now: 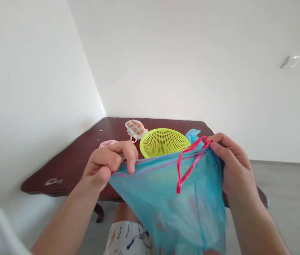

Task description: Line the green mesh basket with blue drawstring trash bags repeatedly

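Drawstring garbage bag [171, 200], thin translucent blue plastic, is hanging before a dark-red table [72, 159]; pale patches [191, 205] are showing through, can't tell if contents. Left hand [110, 163] is pinching one rim end; right hand [235, 166] is pinching the other, beside a red drawstring loop [178, 177]. Round yellow-green perforated basket [163, 141] is sitting on the table behind; crumpled orange-printed white bag [135, 128] is lying beside it.

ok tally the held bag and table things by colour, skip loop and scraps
Blue: 2 (translucent plastic drawstring bag, crumpled plastic piece)
Lime: 1 (round perforated plastic basket)
White: 1 (crumpled bag with orange print)
Pink: 1 (partly hidden item)
Total: 5
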